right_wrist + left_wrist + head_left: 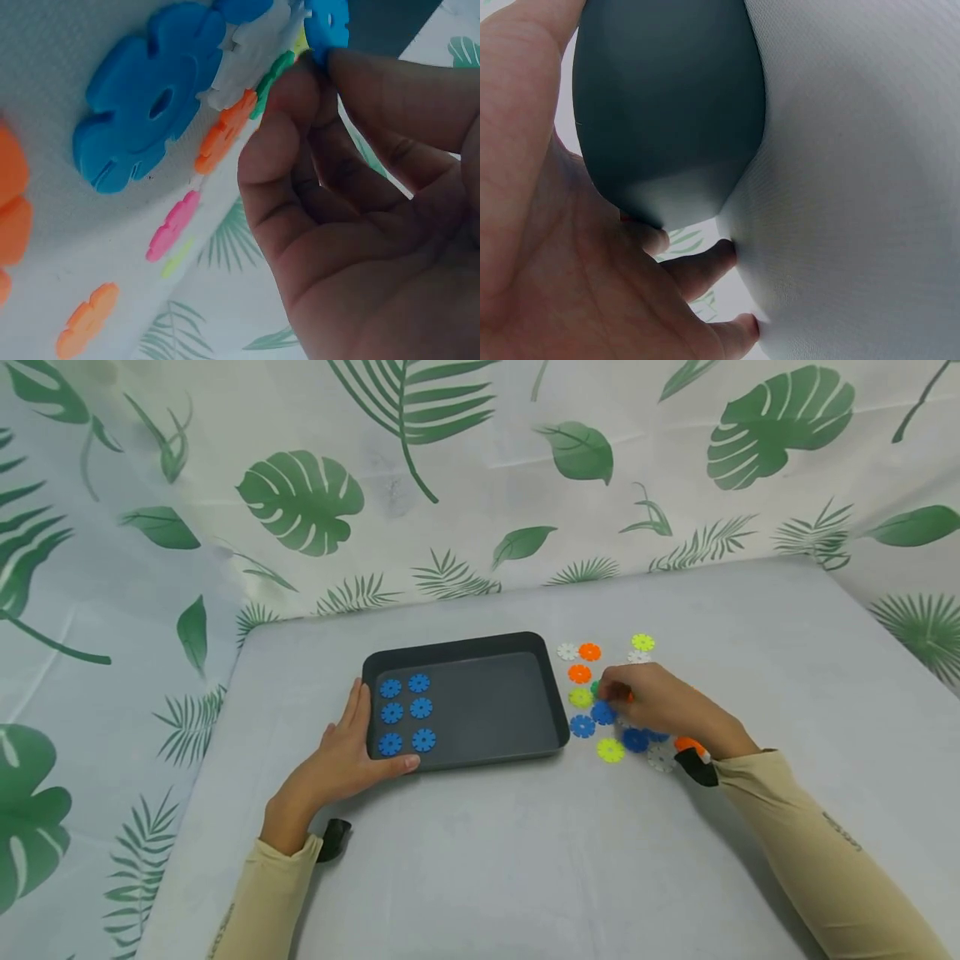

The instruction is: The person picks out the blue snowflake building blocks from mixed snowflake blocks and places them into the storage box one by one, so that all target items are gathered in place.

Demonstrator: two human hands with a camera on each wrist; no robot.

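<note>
A dark grey rectangular tray (495,760) lies on the table, with several blue notched discs (422,707) in two columns at its left side. My left hand (341,756) rests against its front left corner, thumb along the front rim and fingers along the left wall. In the left wrist view the tray's outer wall (667,112) stands between thumb and fingers, which are fairly straight. Right of the tray, my right hand (648,697) pinches a blue notched disc (328,22) between thumb and fingertips, over a spread of similar loose discs.
Loose discs surround the right hand: an orange disc (580,673), a yellow disc (611,750), a blue disc (582,727) and a white disc (567,652) among them. A pink disc (172,225) shows in the right wrist view. Leaf-printed cloth (465,527) hangs behind the table.
</note>
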